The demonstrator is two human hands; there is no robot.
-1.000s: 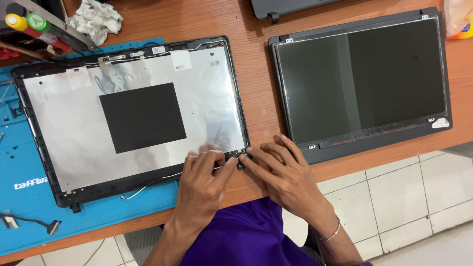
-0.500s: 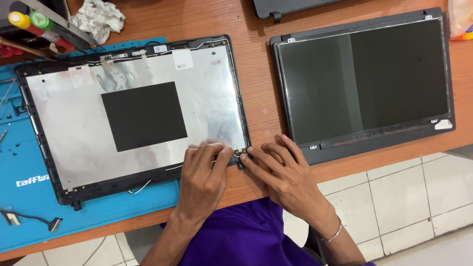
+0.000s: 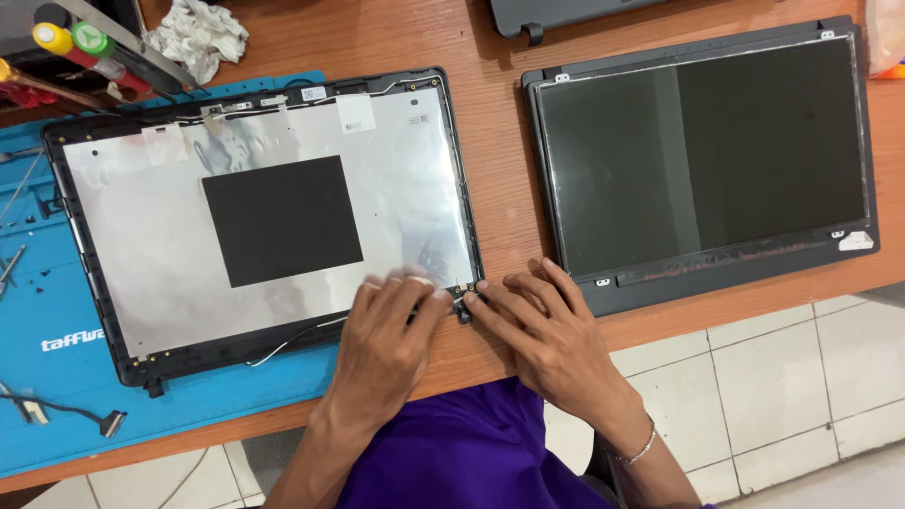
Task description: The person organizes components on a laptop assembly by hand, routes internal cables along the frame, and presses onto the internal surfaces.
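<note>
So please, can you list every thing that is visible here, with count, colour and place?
laptop lid shell: one, silver foil inside with a black square, black rim, on the mat at left
screen panel: one, dark, in a black frame, on the table at right
repair mat: one, blue, under the shell
crumpled cloth: one, white, top left
screwdrivers: several, coloured handles, top left corner
table: one, brown wood
left hand: on the shell's near right corner
right hand: fingers at the same corner

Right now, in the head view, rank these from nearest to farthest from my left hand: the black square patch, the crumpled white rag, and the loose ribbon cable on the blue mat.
From the left hand:
1. Black square patch, just above it on the silver lid.
2. Ribbon cable, far left on the mat's lower edge.
3. Crumpled white rag, top left on the table.
</note>
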